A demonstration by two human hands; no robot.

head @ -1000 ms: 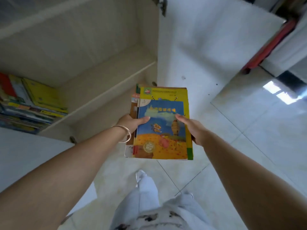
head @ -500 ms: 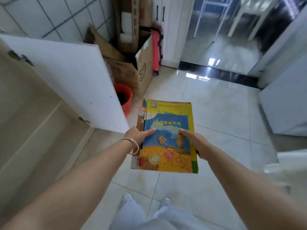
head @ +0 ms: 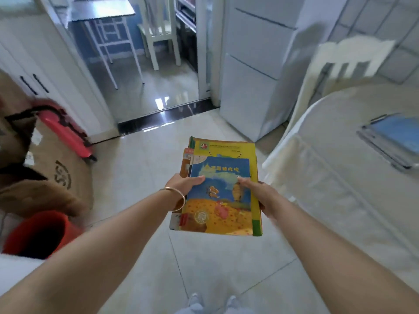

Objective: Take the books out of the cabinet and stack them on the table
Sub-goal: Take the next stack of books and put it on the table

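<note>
A small stack of thin picture books (head: 221, 189), the top one yellow-edged with a blue and orange cover, is held level over the tiled floor. My left hand (head: 181, 185) grips its left edge, thumb on the cover. My right hand (head: 257, 192) grips the right edge, thumb on top too. The round table (head: 335, 177) with a white cloth stands to the right of the stack. A blue-covered book or tablet (head: 394, 139) lies on it. The cabinet is out of view.
A white chair (head: 344, 62) stands behind the table, a white fridge (head: 251, 71) beside it. At the left are a cardboard box (head: 52, 168), a red bucket (head: 38, 234) and a red object (head: 65, 130). A doorway ahead opens onto another room with a table and chair.
The view has swung right, away from the open cabinet, and the table has come into sight. Both hands keep the same hold on the stack of books.
</note>
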